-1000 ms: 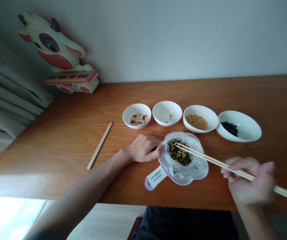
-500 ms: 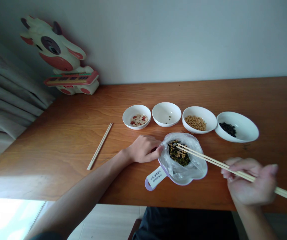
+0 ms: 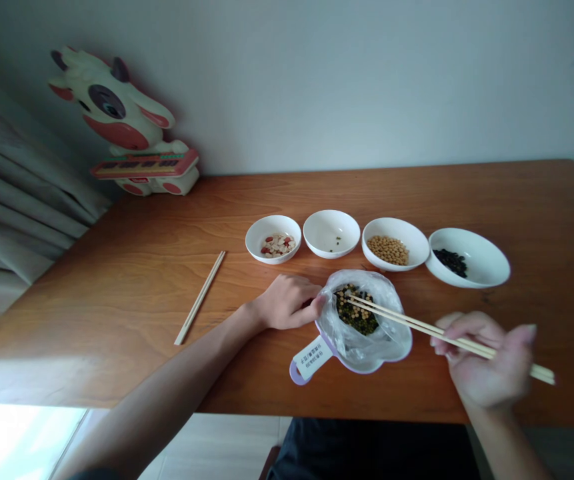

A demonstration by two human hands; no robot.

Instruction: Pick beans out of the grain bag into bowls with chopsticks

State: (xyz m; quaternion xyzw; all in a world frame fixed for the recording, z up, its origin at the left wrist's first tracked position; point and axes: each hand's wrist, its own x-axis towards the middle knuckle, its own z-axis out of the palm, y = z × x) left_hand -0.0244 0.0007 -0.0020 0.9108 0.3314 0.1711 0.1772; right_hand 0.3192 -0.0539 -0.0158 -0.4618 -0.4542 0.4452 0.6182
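Note:
My left hand (image 3: pixel 289 302) pinches the left rim of a purple-edged tray (image 3: pixel 385 365) lined with a clear plastic bag (image 3: pixel 384 283). The tray has a short labelled handle toward the lower left. Inside the bag lies a mix of small green beans (image 3: pixel 364 327), yellow beans and some dark pieces. My right hand (image 3: pixel 489 360) holds a pair of pale wooden chopsticks (image 3: pixel 417 325) from the right. Their tips are at the beans in the bag, close together; whether a bean is between them I cannot tell.
Behind the tray stand white bowls: one with pale and reddish pieces (image 3: pixel 273 223), one with a few green beans (image 3: pixel 331 220), one with yellow beans (image 3: pixel 419 250), one with black beans (image 3: pixel 487 257). Spare chopsticks (image 3: pixel 200 298) lie left. A cow toy (image 3: pixel 117 127) stands by the wall.
My right hand and the chopsticks have shifted slightly left, with the tips a little further toward the left of the beans. My left hand stays on the rim; the view has tilted slightly.

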